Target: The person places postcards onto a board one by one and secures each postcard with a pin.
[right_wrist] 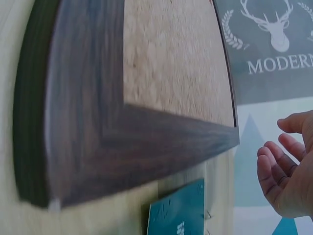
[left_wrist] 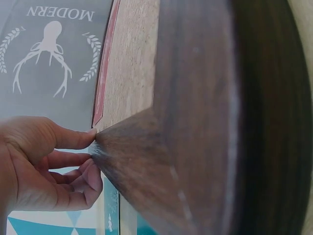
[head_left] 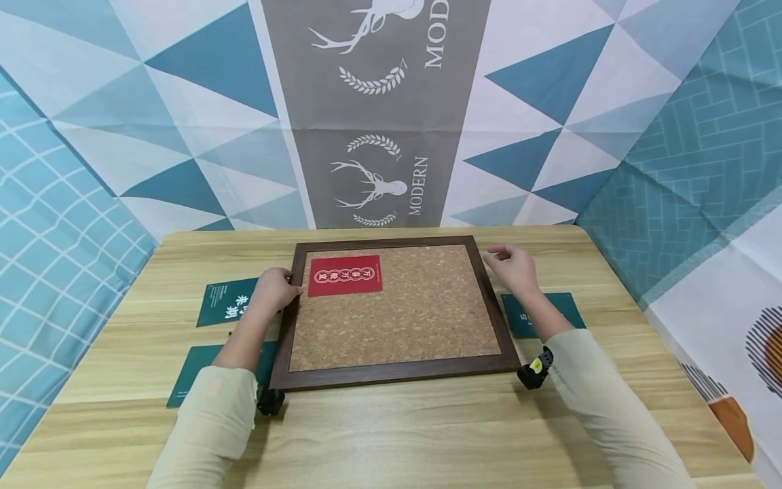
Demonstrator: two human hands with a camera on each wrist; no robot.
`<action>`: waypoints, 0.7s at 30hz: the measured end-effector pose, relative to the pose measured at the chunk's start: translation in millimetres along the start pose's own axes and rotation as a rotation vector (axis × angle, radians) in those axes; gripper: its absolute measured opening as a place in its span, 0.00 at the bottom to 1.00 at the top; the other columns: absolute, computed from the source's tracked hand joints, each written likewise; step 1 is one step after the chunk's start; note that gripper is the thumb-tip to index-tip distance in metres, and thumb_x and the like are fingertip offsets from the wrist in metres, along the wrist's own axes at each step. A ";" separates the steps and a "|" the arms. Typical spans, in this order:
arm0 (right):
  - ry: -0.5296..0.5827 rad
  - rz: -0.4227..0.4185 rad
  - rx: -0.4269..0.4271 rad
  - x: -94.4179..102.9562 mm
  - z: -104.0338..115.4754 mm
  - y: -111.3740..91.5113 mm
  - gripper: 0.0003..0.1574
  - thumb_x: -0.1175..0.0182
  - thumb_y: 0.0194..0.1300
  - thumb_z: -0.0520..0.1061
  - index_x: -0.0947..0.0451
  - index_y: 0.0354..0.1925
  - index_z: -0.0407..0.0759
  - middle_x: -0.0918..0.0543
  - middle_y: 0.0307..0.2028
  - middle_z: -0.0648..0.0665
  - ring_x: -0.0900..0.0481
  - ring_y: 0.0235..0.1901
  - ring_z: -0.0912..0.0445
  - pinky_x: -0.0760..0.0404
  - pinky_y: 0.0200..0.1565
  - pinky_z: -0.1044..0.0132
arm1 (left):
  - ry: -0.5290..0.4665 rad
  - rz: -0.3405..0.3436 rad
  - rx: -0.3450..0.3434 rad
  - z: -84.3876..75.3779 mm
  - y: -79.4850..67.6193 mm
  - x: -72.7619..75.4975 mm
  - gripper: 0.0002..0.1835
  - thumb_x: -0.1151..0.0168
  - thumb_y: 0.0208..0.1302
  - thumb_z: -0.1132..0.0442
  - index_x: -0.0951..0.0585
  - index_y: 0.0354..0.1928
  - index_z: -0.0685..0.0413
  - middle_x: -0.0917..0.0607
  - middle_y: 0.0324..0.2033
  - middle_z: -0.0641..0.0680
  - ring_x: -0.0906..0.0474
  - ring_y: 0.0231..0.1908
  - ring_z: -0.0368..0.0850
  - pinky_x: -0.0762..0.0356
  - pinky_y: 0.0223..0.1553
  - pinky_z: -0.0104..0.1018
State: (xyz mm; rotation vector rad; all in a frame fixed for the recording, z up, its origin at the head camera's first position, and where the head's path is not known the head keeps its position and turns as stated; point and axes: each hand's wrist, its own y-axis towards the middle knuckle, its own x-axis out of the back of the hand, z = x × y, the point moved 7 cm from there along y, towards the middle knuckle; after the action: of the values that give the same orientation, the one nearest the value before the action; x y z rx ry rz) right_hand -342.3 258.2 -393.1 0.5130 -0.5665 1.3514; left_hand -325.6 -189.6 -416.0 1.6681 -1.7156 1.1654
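A cork board (head_left: 397, 319) with a dark brown wooden frame lies on the table, slightly tilted in the head view. On its upper left cork sits a red card (head_left: 345, 276) with pale lettering. My left hand (head_left: 275, 291) pinches the left side of the frame between thumb and fingers, seen closely at the frame edge (left_wrist: 132, 152) in the left wrist view. Just beyond the frame's right side hovers my right hand (head_left: 514, 269), its fingers loosely curled with nothing between them. In the right wrist view this hand (right_wrist: 291, 169) is apart from the frame.
Left of the board lie two green cards, an upper card (head_left: 214, 305) and a lower card (head_left: 189, 373) partly covered by the left forearm. Another green card (head_left: 565, 309) lies under the right forearm. A patterned cloth (head_left: 379, 109) stands behind the wooden table (head_left: 391, 441).
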 end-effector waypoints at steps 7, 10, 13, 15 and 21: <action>-0.030 -0.013 -0.014 14.4 -14.4 1.5 0.24 0.45 0.66 0.52 0.24 0.53 0.38 0.23 0.46 0.36 0.25 0.45 0.45 0.28 0.34 0.65 | -0.005 -0.002 -0.003 0.4 0.8 -1.1 0.29 0.44 0.65 0.63 0.37 0.64 0.73 0.29 0.56 0.73 0.27 0.52 0.64 0.25 0.52 0.54; -0.043 -0.026 -0.024 21.2 -20.3 0.3 0.22 0.45 0.66 0.51 0.23 0.52 0.39 0.22 0.45 0.37 0.26 0.44 0.46 0.28 0.33 0.65 | -0.002 -0.001 -0.004 0.3 1.1 -1.0 0.29 0.44 0.65 0.63 0.37 0.64 0.73 0.29 0.56 0.73 0.27 0.53 0.65 0.25 0.52 0.54; -0.050 -0.023 -0.041 26.3 -26.5 -1.4 0.23 0.46 0.66 0.52 0.24 0.52 0.38 0.23 0.45 0.36 0.26 0.43 0.46 0.28 0.33 0.65 | 0.002 0.001 -0.006 0.5 1.3 -1.0 0.29 0.44 0.65 0.63 0.37 0.64 0.73 0.29 0.56 0.73 0.27 0.52 0.65 0.25 0.51 0.54; -0.058 -0.019 -0.054 28.8 -31.5 -1.7 0.23 0.46 0.67 0.52 0.24 0.53 0.39 0.23 0.46 0.37 0.26 0.43 0.46 0.28 0.33 0.65 | -0.002 -0.001 -0.005 0.7 0.9 -1.0 0.29 0.44 0.65 0.63 0.37 0.64 0.73 0.29 0.56 0.73 0.27 0.52 0.64 0.25 0.51 0.54; -0.089 -0.032 -0.057 36.8 -43.7 -3.2 0.24 0.47 0.67 0.53 0.24 0.52 0.38 0.23 0.46 0.36 0.26 0.42 0.46 0.28 0.33 0.67 | -0.006 0.004 0.003 1.1 0.2 -1.1 0.29 0.44 0.65 0.63 0.37 0.64 0.72 0.29 0.56 0.73 0.28 0.52 0.64 0.25 0.51 0.54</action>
State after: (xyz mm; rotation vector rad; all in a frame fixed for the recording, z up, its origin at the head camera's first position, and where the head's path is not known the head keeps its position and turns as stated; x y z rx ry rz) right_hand -330.8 313.4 -402.7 0.5360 -0.6654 1.2830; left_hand -325.4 -190.0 -417.5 1.6725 -1.7223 1.1669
